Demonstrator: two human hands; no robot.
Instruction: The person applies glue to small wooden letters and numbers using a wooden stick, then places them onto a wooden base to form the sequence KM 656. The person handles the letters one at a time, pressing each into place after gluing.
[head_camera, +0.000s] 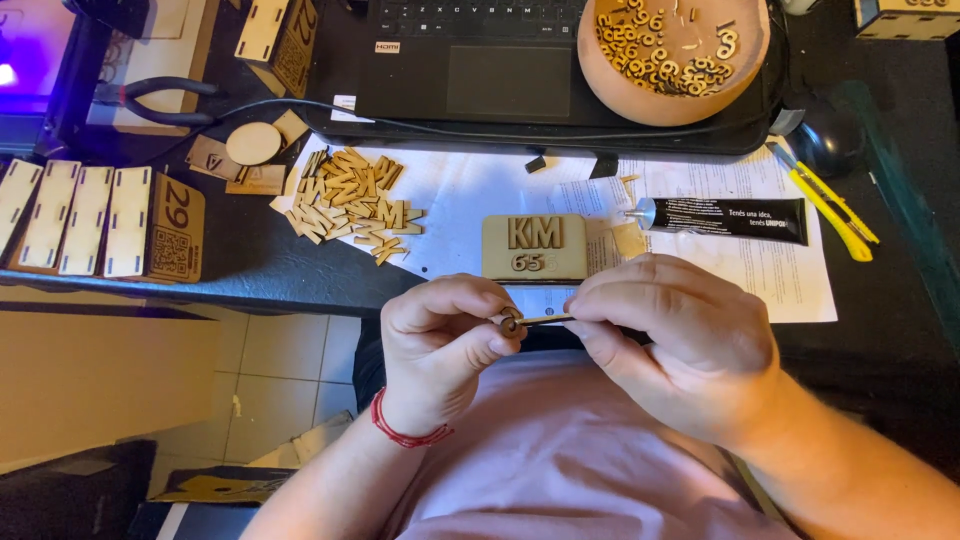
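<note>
**Two hands pinching one small wooden piece and one thin stick**

The left hand (440, 340) is closing thumb and forefinger narrowly on one small wooden cutout (511, 322), which is sitting right at its fingertips. The right hand (672, 345) is pinching one thin stick (546, 320) whose tip is touching that cutout; the two hands are meeting just above the person's pink shirt (560, 450). One red string bracelet (400, 430) is circling the left wrist.

Just beyond the grip, one wooden plaque (535, 247) is lying flat on the white paper sheets (470, 190), carrying two raised letters and three digits below them. To the right of the plaque, one black glue tube (725, 219) is lying on its side, and farther right one yellow utility knife (825, 200) is resting slantwise. Left of the plaque, a loose heap of wooden letters (350, 200) is spreading over the paper, too many and too overlapped to count.

Farther from the grip, one laptop (480, 60) is standing open, and one round bowl (672, 55) of small wooden numerals is sitting on its right corner. Well off to the left, one row of notched wooden panels (100, 220) is standing at the edge of the dark table (250, 260), with one pair of pliers (165, 100) and one wooden disc (253, 143) lying behind them.
</note>
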